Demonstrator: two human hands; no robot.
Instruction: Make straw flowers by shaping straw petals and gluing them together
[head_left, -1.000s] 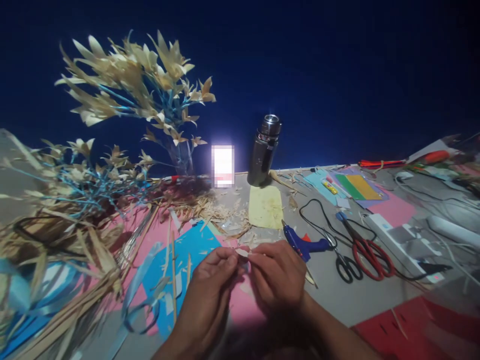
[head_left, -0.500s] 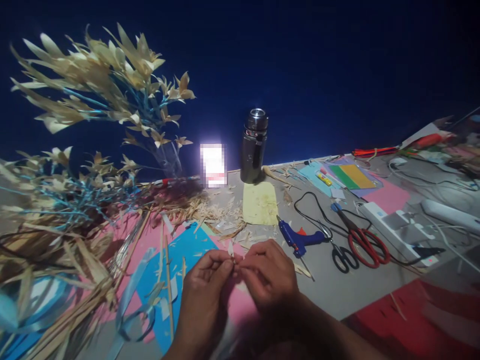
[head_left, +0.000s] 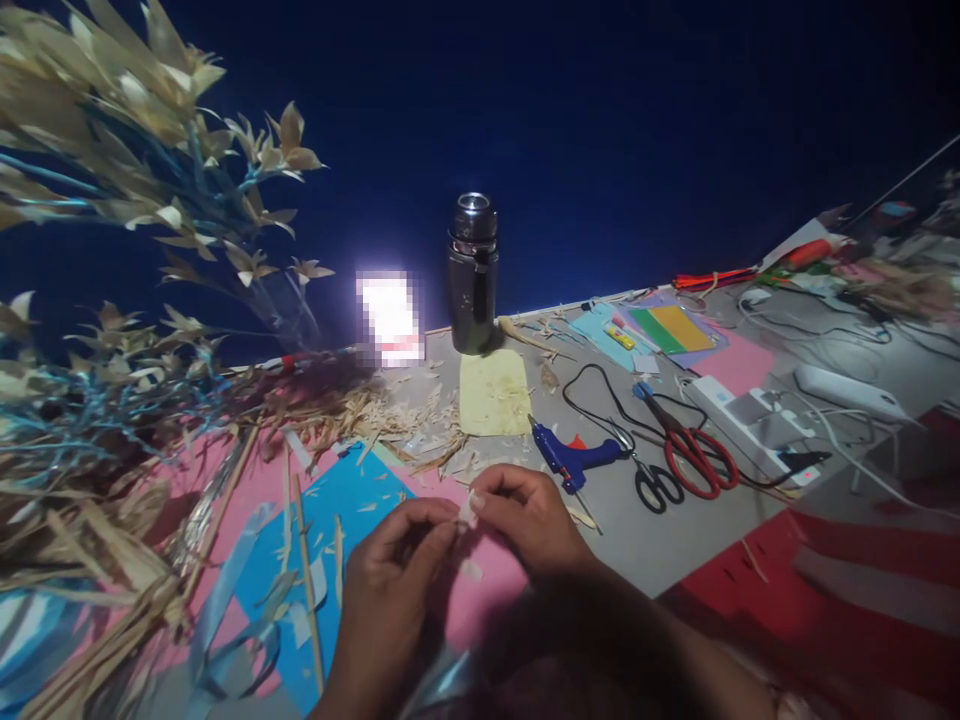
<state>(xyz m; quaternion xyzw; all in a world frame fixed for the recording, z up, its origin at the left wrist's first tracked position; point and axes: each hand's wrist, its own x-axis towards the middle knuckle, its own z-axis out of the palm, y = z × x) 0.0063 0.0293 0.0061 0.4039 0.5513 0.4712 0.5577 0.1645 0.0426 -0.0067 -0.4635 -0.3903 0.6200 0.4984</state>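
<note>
Over the pink sheet (head_left: 487,585), my two hands meet with their fingertips close together. My right hand (head_left: 525,515) is closed in a pinch on a small pale piece (head_left: 467,512), thin like a scrap of dried husk. Beside it my left hand (head_left: 401,560) is also pinched, its thumb and forefinger at the piece's lower left edge; whatever lies between them is too small to make out. A blue glue gun (head_left: 574,457) lies just beyond my right hand. Left of my left hand is a blue sheet (head_left: 330,520) strewn with pale scraps.
A dark flask (head_left: 473,290) stands at the back behind a yellow sheet (head_left: 493,395). Red-handled scissors (head_left: 697,462), black-handled scissors (head_left: 656,485) and a white power strip (head_left: 739,425) lie right. Dried-leaf flowers (head_left: 172,130) on blue stems rise left, above husk strips (head_left: 105,540).
The view has swung, so the table's things sit further left. My right fingers have moved up onto the pale piece, which shows more plainly between the hands.
</note>
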